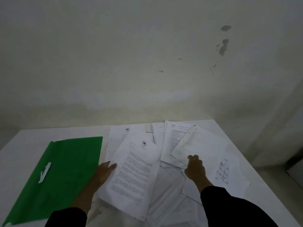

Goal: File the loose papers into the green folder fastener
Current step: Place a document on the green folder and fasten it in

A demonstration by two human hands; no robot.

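Far left: green folder (pixel 65 169) lies flat on the white table (pixel 21 145), inner face up; its white fastener (pixel 45 172) sits exposed on the near-left part, prongs seemingly free, presumably laid so that sheets can go straight on.

Left hand (pixel 105 174) sits just right of the folder's edge; thumb lies on top of a letterhead sheet (pixel 136 171) and the rest of the hand goes beneath it, so the hand grips that sheet by its left margin; sheet is raised off the heap and tilted, its near corner overhanging the pile; likely held on the folder side because that edge is the one to meet the fastener; punch holes on it too blurred to confirm.

Centre to right: loose papers (pixel 172 141) fan out in an overlapping heap across the table's far and right parts, none on the folder yet.

Right hand (pixel 195 167) reaches over the heap, fingertips (pixel 193 157) at the near edge of a tilted sheet (pixel 200 143); seen from behind and blurred, so cannot tell whether it pinches or merely presses; probably steadying or picking out the next sheet.

Filing judged barely begun.
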